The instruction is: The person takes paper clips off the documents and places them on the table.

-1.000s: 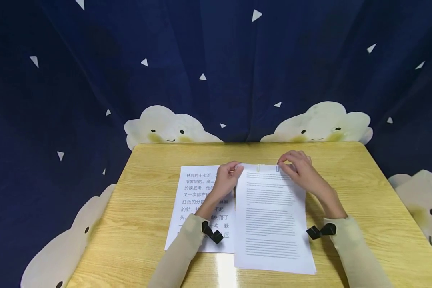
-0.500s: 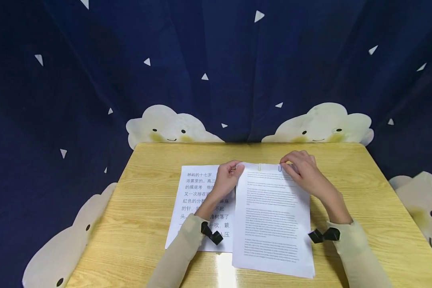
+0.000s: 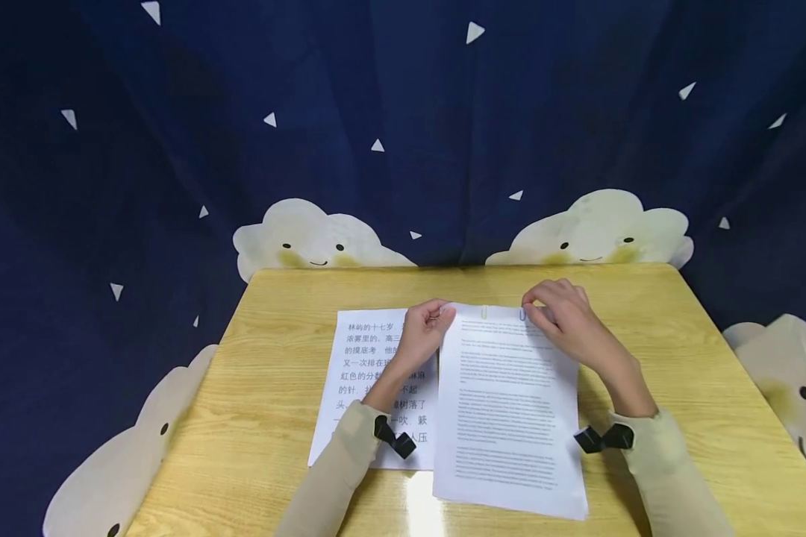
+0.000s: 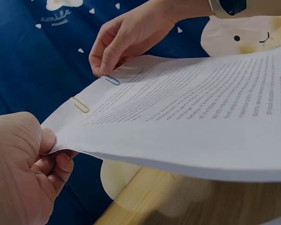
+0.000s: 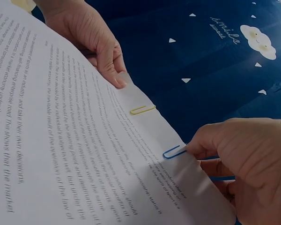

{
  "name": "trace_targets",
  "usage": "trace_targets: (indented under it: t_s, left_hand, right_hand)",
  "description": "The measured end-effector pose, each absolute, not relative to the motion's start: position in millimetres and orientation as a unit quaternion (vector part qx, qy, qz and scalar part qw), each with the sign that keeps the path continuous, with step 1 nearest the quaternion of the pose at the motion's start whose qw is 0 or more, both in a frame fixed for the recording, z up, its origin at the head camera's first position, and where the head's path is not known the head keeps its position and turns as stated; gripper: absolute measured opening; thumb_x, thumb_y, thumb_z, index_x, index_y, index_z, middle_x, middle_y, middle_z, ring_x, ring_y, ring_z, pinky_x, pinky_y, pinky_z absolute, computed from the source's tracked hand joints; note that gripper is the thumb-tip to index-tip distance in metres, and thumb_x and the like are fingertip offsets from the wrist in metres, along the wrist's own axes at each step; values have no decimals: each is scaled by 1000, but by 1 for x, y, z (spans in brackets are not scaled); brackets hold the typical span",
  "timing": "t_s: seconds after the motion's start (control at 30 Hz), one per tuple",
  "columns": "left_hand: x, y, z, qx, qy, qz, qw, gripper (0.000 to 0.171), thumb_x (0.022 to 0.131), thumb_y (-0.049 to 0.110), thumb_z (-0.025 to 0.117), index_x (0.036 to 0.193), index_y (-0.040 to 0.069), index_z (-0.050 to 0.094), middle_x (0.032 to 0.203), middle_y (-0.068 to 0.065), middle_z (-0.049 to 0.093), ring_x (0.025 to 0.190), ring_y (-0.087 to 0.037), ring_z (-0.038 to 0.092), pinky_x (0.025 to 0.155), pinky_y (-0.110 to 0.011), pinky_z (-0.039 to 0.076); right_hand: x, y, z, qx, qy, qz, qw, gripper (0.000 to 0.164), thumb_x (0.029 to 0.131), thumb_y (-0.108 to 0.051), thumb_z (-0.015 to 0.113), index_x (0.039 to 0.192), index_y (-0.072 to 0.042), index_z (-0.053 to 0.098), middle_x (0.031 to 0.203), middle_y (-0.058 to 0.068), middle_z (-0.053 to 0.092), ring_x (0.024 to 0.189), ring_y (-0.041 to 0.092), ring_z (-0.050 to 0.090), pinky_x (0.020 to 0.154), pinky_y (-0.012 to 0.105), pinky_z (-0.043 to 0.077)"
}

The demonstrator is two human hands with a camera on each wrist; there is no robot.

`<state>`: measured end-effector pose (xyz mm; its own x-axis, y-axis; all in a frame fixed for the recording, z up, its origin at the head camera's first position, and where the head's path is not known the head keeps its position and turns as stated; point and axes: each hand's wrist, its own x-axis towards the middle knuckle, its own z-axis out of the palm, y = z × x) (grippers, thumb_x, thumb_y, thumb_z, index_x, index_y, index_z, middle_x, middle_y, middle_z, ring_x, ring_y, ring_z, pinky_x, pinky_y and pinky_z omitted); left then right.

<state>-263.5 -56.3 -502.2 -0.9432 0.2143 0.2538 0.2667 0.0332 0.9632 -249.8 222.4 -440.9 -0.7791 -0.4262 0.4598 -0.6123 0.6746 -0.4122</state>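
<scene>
A stack of printed sheets is raised above the table, its top edge between both hands. My left hand pinches its top left corner, thumb on top and fingers below. A yellow paper clip sits on the top edge, nearer the left hand. Farther right, a blue paper clip is on the same edge. My right hand pinches the blue clip's outer end at the paper edge. In the right wrist view, a thin blue strip shows between the right hand's fingers; what it is I cannot tell.
Another sheet with large Chinese print lies on the wooden table at left, partly under the left forearm. A dark blue curtain with white triangles and clouds hangs behind the table.
From one second ago, the right hand and the blue clip have shifted slightly right. The stack's lower edge has dropped a little nearer the front. The left hand has hardly moved.
</scene>
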Motion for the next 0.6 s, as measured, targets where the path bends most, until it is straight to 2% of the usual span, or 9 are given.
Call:
trace_targets:
  t_s: [0.13, 0.27, 0.6]
  left_hand:
    - [-262, -57, -504, -167, -716, -677, 15, 24, 107, 15, 60, 117, -4, 73, 98, -20, 76, 73, -13, 71, 65, -23, 56]
    - [-262, -57, -502, -163, -714, -680, 11, 24, 107, 14, 61, 118, -4, 72, 100, -22, 76, 75, -15, 73, 65, -24, 58]
    - [-263, -58, -502, -163, -724, -670, 10, 23, 107, 16, 61, 116, 0, 74, 96, -15, 77, 73, -13, 72, 65, -25, 57]
  right_hand:
    - [-248, 222, -440, 292, -900, 281, 159, 6, 102, -7, 66, 98, -6, 71, 102, 8, 70, 98, 29, 60, 87, 46, 42]
    - [-248, 223, -440, 295, -900, 285, 147, 7, 103, -8, 65, 100, -6, 71, 102, 6, 68, 93, 22, 63, 81, 45, 53]
    - [-251, 225, -440, 299, -891, 298, 165, 9, 103, -9, 64, 99, -8, 72, 104, 3, 65, 93, 18, 60, 79, 38, 52]
